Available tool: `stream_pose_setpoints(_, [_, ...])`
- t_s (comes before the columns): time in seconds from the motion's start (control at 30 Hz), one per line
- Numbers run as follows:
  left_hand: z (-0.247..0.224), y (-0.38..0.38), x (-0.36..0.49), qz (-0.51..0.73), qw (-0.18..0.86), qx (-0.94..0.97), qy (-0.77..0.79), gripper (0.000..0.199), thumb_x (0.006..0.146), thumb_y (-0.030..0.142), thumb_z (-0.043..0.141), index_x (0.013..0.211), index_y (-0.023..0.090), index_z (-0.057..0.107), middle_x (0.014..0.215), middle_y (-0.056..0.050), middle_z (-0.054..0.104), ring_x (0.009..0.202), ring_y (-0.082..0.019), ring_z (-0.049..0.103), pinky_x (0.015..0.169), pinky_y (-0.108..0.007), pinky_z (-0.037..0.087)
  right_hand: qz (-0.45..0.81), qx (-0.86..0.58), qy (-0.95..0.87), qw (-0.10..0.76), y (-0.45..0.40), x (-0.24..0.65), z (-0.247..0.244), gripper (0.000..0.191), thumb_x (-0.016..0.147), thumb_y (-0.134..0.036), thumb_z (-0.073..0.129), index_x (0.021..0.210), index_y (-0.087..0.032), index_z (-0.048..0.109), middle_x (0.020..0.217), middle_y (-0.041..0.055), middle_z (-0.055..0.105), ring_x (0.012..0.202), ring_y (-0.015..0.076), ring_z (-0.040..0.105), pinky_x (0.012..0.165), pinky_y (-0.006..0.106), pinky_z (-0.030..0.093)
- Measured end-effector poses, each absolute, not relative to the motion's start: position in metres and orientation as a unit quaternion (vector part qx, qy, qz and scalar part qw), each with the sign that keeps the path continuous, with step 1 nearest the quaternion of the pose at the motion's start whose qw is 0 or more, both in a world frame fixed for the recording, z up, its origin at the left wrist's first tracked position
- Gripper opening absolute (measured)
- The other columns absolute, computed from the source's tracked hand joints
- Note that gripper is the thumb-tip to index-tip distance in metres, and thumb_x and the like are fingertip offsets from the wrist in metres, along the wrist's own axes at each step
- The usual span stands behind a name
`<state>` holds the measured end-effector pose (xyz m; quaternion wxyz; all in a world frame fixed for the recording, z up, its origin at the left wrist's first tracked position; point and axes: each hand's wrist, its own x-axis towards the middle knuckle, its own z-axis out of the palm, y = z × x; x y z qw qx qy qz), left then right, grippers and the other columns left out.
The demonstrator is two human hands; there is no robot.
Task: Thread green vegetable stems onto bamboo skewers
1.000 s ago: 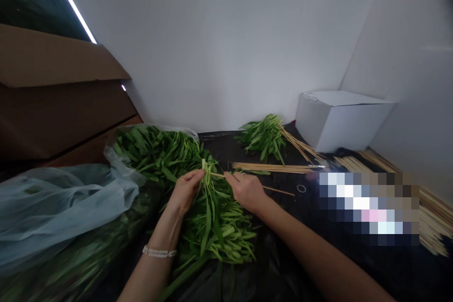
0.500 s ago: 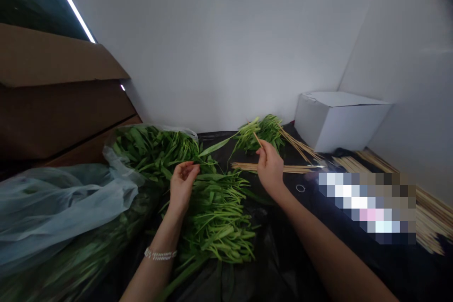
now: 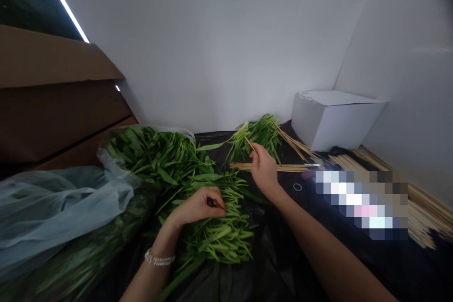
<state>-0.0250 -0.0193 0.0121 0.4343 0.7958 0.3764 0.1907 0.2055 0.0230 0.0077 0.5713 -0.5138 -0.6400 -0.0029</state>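
Note:
My right hand (image 3: 264,167) is closed round a thin wooden skewer (image 3: 249,142), which points up and to the left. Pale green stems (image 3: 240,133) bunch at the skewer's tip, and one long leaf trails from them to the left. Low over a pile of leafy greens (image 3: 219,240), which look like water spinach, is my left hand (image 3: 203,205). Its fingers are curled, with thumb and fingertips pinched at the stems; whether a stem is between them is hidden. Behind my right hand lie skewers loaded with greens (image 3: 265,130), their bare ends (image 3: 292,141) pointing right.
A plastic bag (image 3: 71,198) and more greens (image 3: 152,151) lie left, beside a cardboard box (image 3: 60,118). Loose skewers (image 3: 300,168) lie beyond my right wrist, near a small ring (image 3: 297,187). A white box (image 3: 336,120) stands back right; more skewers (image 3: 424,212) lie below it.
My left hand has moved down and right, from the back of the pile onto its stems. My right hand, still holding the skewer, has shifted slightly left in view.

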Motion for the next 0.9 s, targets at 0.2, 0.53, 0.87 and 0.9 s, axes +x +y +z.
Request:
stream_pose_setpoints(0.2, [0.008,-0.018,-0.029,0.158,0.34,0.847,0.377,0.017,0.067,0.036,0.078,0.077,0.021,0.078,0.081,-0.003,0.061,0.075,-0.016,0.056,0.068,-0.024,0.042,0.007,-0.515,-0.655,0.554,0.023,0.203,0.005,0.035,0.093,-0.019,0.034,0.118,-0.017,0.058,0.094,0.0068,0.068,0.082,0.0189,0.063,0.077,0.03,0.047])
stream_pose_setpoints(0.53, [0.019,-0.014,-0.027,0.365,0.444,0.692,0.437,0.017,0.068,0.035,0.078,0.073,0.018,0.076,0.075,-0.006,0.07,0.07,-0.019,0.061,0.068,-0.028,0.047,0.013,-0.51,-0.662,0.55,0.021,0.201,0.004,0.035,0.093,-0.02,0.035,0.119,-0.016,0.058,0.096,0.008,0.068,0.084,0.0198,0.064,0.079,0.031,0.047])
stream_pose_setpoints(0.87, [0.01,0.01,-0.046,0.633,0.485,0.384,0.465,0.047,0.054,0.038,0.086,0.092,0.015,0.071,0.075,-0.004,0.074,0.059,-0.012,0.062,0.06,-0.023,0.049,0.067,-0.436,-0.637,0.633,0.007,0.195,0.015,0.024,0.096,-0.028,0.037,0.11,-0.02,0.054,0.074,0.0,0.062,0.066,0.0153,0.06,0.067,0.027,0.046])
stream_pose_setpoints(0.9, [0.009,0.012,-0.048,0.645,0.482,0.368,0.466,0.046,0.054,0.037,0.086,0.091,0.014,0.072,0.075,-0.004,0.074,0.06,-0.012,0.063,0.061,-0.023,0.049,0.074,-0.432,-0.635,0.636,0.004,0.195,0.016,0.022,0.096,-0.029,0.037,0.109,-0.02,0.053,0.071,-0.0012,0.06,0.063,0.0148,0.058,0.065,0.026,0.045])
